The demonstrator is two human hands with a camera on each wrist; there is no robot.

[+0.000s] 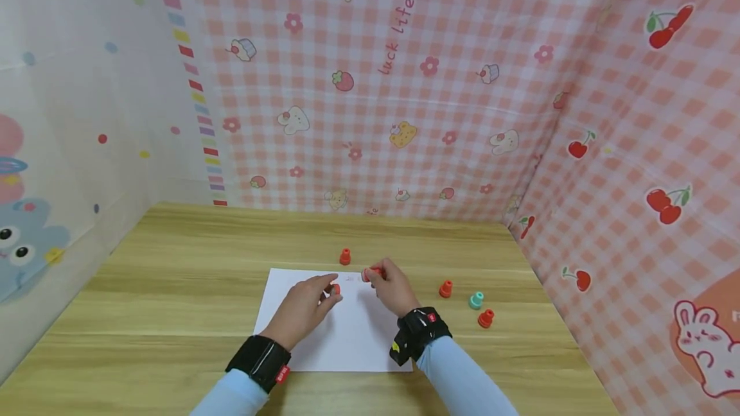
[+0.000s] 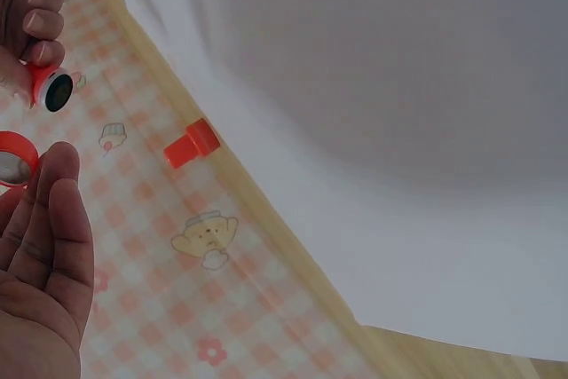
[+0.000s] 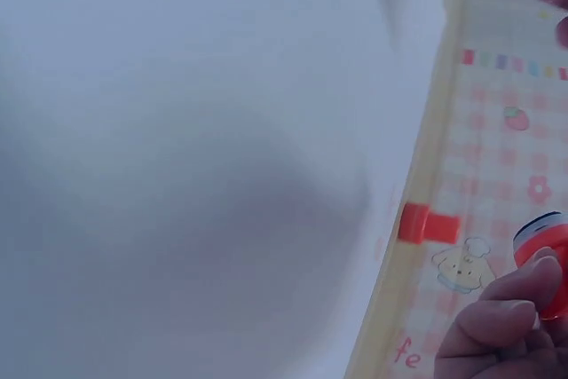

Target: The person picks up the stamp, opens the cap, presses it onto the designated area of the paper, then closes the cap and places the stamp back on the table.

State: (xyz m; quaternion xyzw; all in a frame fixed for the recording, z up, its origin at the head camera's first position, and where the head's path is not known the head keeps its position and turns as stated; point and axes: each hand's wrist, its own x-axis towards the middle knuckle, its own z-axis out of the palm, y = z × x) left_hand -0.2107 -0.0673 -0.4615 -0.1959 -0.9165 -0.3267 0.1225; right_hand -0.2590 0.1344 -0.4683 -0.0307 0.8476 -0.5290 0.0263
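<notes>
Over the far part of a white sheet of paper (image 1: 352, 332), my right hand (image 1: 395, 287) grips a red toy stamp (image 1: 370, 274). Its dark round face (image 2: 59, 93) is uncovered in the left wrist view. My left hand (image 1: 303, 307) pinches a small red stamp cap (image 1: 336, 289) between thumb and fingers, above the paper's left half. The cap's hollow round end shows in the left wrist view. The two hands are apart. Faint printed marks (image 1: 351, 278) lie near the paper's far edge, too small to read.
A red stamp (image 1: 345, 257) stands just beyond the paper's far edge. Right of the paper are another red stamp (image 1: 446, 289), a teal stamp (image 1: 476, 300) and a third red one (image 1: 486, 318). Patterned cloth (image 1: 370, 101) hangs behind the wooden table (image 1: 144, 313) and along its sides.
</notes>
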